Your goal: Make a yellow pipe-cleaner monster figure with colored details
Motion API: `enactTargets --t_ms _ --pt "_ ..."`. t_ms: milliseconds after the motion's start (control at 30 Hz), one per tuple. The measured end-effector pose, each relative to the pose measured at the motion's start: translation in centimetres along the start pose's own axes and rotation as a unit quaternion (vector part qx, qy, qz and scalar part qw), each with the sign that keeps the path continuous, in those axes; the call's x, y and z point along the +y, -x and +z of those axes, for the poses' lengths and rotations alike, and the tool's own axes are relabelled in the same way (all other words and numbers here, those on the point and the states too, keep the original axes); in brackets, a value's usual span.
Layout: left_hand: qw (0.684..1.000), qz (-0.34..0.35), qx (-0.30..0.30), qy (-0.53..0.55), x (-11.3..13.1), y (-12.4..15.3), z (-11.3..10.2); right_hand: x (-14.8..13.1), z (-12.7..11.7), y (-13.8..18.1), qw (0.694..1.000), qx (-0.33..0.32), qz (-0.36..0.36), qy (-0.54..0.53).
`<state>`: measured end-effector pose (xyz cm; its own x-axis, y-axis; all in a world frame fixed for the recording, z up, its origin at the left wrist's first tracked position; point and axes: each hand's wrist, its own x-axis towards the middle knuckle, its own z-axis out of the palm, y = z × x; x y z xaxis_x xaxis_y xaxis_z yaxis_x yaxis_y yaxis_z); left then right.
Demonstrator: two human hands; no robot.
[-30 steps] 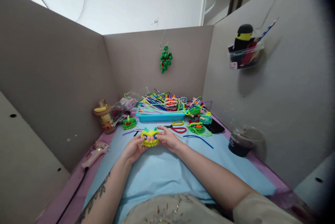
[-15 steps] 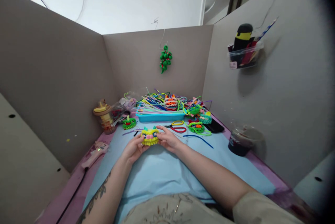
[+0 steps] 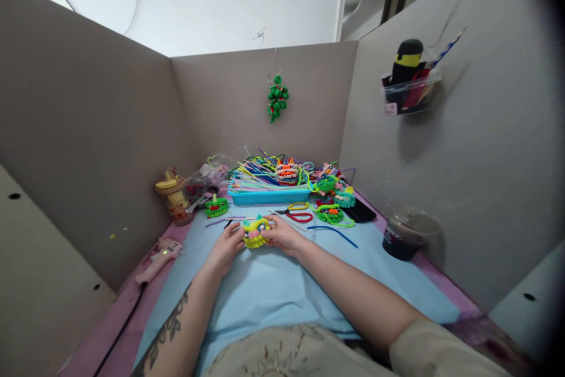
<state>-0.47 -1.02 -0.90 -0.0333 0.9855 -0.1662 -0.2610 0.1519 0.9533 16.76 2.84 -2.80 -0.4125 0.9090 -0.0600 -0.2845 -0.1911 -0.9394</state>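
Note:
A yellow pipe-cleaner figure [image 3: 255,234] with teal tips on top, eyes and a pink middle is held above the blue cloth [image 3: 269,283]. My right hand [image 3: 285,236] grips its right side, thumb over the front. On the other side, my left hand [image 3: 226,249] has its fingers closed at the figure's left edge. Just beyond lie scissors [image 3: 299,217] with one yellow and one red handle. A dark blue pipe cleaner [image 3: 333,232] rests to their right. Behind my left hand sits a green figure [image 3: 216,207] with a horn-like tip.
A blue tray [image 3: 269,196] heaped with pipe cleaners stands at the back. Green figures [image 3: 329,213] and a black phone [image 3: 361,212] lie right of it. A lidded cup [image 3: 172,194] and a pink glue gun [image 3: 158,262] are left; a dark tub [image 3: 401,239] is right.
The yellow figure has turned, its face now angled toward the right, and dropped slightly. My left fingers have shifted from its front to its left edge.

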Motion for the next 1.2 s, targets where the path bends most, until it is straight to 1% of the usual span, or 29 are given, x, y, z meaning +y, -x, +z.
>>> enactTargets --t_ms 33,100,167,233,300,367,433,467,533,567,600,633,667,700,733,800,900,967,1033,1100,1133,1200 --pt "1.0 -0.005 0.004 -0.016 0.0 0.0 -0.1 0.0 -0.1 -0.1 0.999 0.01 -0.004 0.039" --pt "0.999 -0.017 -0.001 -0.045 0.1 0.1 -0.1 0.2 -0.5 -0.3 0.991 0.031 -0.037 0.128" --pt "0.998 -0.018 -0.001 -0.063 0.2 0.2 -0.1 0.4 -1.0 -0.6 0.969 0.051 -0.084 0.226" --pt "0.997 -0.011 0.007 -0.075 0.2 0.2 -0.1 0.7 -1.5 -0.9 0.943 0.067 -0.118 0.304" --pt "0.997 -0.006 0.009 -0.081 0.1 0.2 0.0 1.0 -1.8 -1.1 0.928 0.072 -0.126 0.342" --pt "0.996 -0.002 0.007 -0.09 0.0 0.1 -0.1 1.1 -1.8 -1.1 0.924 0.064 -0.121 0.357" --pt "0.994 0.002 0.012 -0.106 -0.3 -0.2 -0.2 0.8 -1.7 -1.1 0.914 0.052 -0.119 0.383" --pt "0.993 0.007 0.02 -0.115 -0.4 -0.3 -0.3 0.4 -1.8 -1.1 0.904 0.053 -0.123 0.406" --pt "0.99 0.027 0.053 -0.126 -0.6 -0.5 -0.4 -1.1 -2.3 -0.9 0.87 0.077 -0.144 0.465" --pt "0.988 0.041 0.075 -0.127 -0.6 -0.7 -0.5 -2.0 -2.8 -0.7 0.847 0.107 -0.157 0.497" --pt "0.986 0.057 0.097 -0.123 -0.6 -0.8 -0.6 -3.1 -3.5 -0.4 0.816 0.133 -0.17 0.535" --pt "0.984 0.072 0.119 -0.115 -0.6 -1.0 -0.6 -4.1 -4.3 -0.1 0.783 0.153 -0.169 0.579" --pt "0.982 0.083 0.137 -0.103 -0.6 -1.1 -0.7 -5.1 -5.2 0.2 0.747 0.153 -0.141 0.632" --pt "0.98 0.09 0.152 -0.087 -0.6 -1.3 -0.9 -6.0 -6.2 0.6 0.71 0.142 -0.096 0.683" --pt "0.979 0.095 0.166 -0.066 -0.5 -1.5 -1.1 -6.7 -7.1 1.0 0.678 0.12 -0.029 0.725" --pt "0.971 0.112 0.21 -0.008 -0.3 -1.8 -1.6 -7.4 -8.9 1.6 0.665 0.101 0.016 0.739" --pt "0.936 0.15 0.306 0.085 0.3 -2.2 -2.6 -7.3 -10.8 1.9 0.657 0.076 0.05 0.749" --pt "0.917 0.154 0.349 0.12 0.7 -2.4 -3.2 -6.9 -11.3 1.7 0.654 0.063 0.064 0.751" --pt "0.912 0.14 0.363 0.134 1.0 -2.5 -3.5 -6.6 -11.5 1.5 0.653 0.057 0.073 0.752" --pt "0.913 0.127 0.362 0.136 1.0 -2.5 -3.6 -6.6 -11.5 1.4 0.653 0.061 0.077 0.751" --pt "0.915 0.128 0.358 0.132 1.0 -2.5 -3.6 -6.6 -11.4 1.4 0.653 0.068 0.076 0.75" --pt "0.916 0.153 0.356 0.109 0.9 -2.4 -3.4 -7.0 -11.2 1.4 0.655 0.096 0.061 0.747"
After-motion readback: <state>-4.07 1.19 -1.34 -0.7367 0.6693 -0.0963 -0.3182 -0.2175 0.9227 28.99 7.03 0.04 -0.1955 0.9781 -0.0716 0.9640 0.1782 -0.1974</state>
